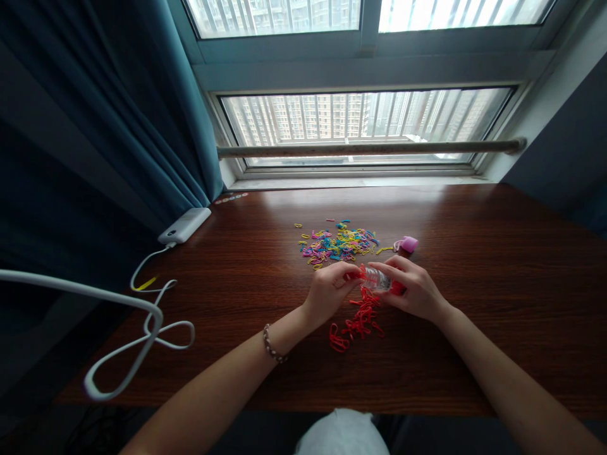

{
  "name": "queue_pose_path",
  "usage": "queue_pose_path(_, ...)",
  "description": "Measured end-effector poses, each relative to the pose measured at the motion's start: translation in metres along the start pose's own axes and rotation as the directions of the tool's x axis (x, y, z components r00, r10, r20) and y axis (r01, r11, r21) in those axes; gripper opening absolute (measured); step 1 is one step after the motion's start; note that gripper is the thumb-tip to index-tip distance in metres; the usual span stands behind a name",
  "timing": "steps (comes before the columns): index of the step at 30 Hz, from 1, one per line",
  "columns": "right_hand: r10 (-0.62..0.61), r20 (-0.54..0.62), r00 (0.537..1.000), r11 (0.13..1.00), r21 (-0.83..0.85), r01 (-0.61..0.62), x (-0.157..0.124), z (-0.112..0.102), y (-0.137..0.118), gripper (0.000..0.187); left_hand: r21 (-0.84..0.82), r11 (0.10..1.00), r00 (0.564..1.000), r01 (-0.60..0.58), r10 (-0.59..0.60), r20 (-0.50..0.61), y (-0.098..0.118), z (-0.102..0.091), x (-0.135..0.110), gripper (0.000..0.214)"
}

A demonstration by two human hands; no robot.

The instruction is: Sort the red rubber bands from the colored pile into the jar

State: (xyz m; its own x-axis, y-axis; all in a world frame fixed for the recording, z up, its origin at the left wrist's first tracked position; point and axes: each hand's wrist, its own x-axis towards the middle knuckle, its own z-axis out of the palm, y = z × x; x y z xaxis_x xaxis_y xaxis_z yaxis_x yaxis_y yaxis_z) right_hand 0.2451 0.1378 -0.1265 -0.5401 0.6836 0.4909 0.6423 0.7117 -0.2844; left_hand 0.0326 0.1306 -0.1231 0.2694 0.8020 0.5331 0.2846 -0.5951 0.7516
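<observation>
My right hand [413, 287] grips a small clear bottle [378, 279] with red bands inside, held on its side above the wooden table [497, 297]. My left hand [328, 291] is pinched at the bottle's mouth, fingers closed on a red rubber band. Directly below the bottle lies a heap of red rubber bands [358, 321]. Just beyond my hands is a pile of mixed coloured rubber bands [337, 244]. A pink cap [407, 244] lies to the right of that pile.
A white power bank [184, 225] lies at the table's back left, its white cable [142, 328] looping off the left edge. A teal curtain [118, 107] hangs at the left. The window and a rail [370, 149] run along the far side.
</observation>
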Motion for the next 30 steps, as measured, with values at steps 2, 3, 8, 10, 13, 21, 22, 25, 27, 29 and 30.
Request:
queue_pose_path(2,0.008,0.006,1.0,1.0,0.005,-0.008,-0.0001,-0.0002,0.0,0.047,-0.02,0.999,1.0,0.027,-0.027,-0.015,0.001,0.0005,-0.0009,0.012)
queue_pose_path(3,0.012,0.009,1.0,1.0,0.008,-0.012,-0.0002,-0.0004,0.0,0.047,-0.027,0.999,0.999,0.029,-0.03,-0.018,0.0014,0.0005,-0.0012,0.013)
queue_pose_path(8,0.017,0.02,1.0,1.0,0.018,-0.017,-0.0008,-0.0005,0.0003,0.047,-0.009,1.0,1.0,-0.028,0.028,0.006,0.0009,-0.0004,-0.0001,0.009)
queue_pose_path(10,0.016,0.022,1.0,1.0,0.018,-0.017,-0.0009,-0.0003,0.0003,0.047,0.003,0.998,0.998,-0.061,0.061,0.015,-0.0002,-0.0008,0.0008,0.009)
queue_pose_path(13,0.015,0.015,1.0,1.0,0.016,-0.015,-0.0007,0.0002,0.0002,0.047,0.002,0.996,0.996,-0.084,0.084,0.026,-0.0009,-0.001,0.0016,0.009)
queue_pose_path(21,0.016,0.011,1.0,1.0,0.027,-0.016,-0.0003,0.0001,-0.0002,0.047,-0.002,0.999,0.997,-0.051,0.051,-0.057,0.0043,-0.0026,0.0035,0.011)
queue_pose_path(22,0.016,0.014,1.0,0.999,0.03,-0.017,-0.0004,0.0001,-0.0002,0.047,-0.007,0.998,0.997,-0.058,0.057,-0.054,0.0044,-0.0026,0.0037,0.011)
queue_pose_path(25,0.014,0.021,1.0,0.999,0.043,-0.015,-0.0009,0.0003,-0.0003,0.048,-0.027,0.996,0.996,-0.08,0.079,-0.039,0.0038,-0.0015,0.0033,0.011)
queue_pose_path(27,0.01,0.021,1.0,0.998,0.058,-0.012,-0.0011,0.0005,-0.0005,0.048,-0.039,0.997,0.997,-0.066,0.064,-0.045,0.0031,-0.0003,0.0028,0.011)
queue_pose_path(29,0.001,0.024,1.0,0.997,0.077,-0.003,-0.0011,0.0005,-0.001,0.048,-0.011,0.999,0.998,-0.036,0.036,-0.059,0.0028,0.0006,0.0024,0.014)
queue_pose_path(30,-0.006,0.028,1.0,0.996,0.086,0.003,-0.0011,0.0004,-0.0014,0.048,0.023,0.999,0.998,-0.021,0.023,-0.066,0.0027,0.0007,0.0023,0.016)
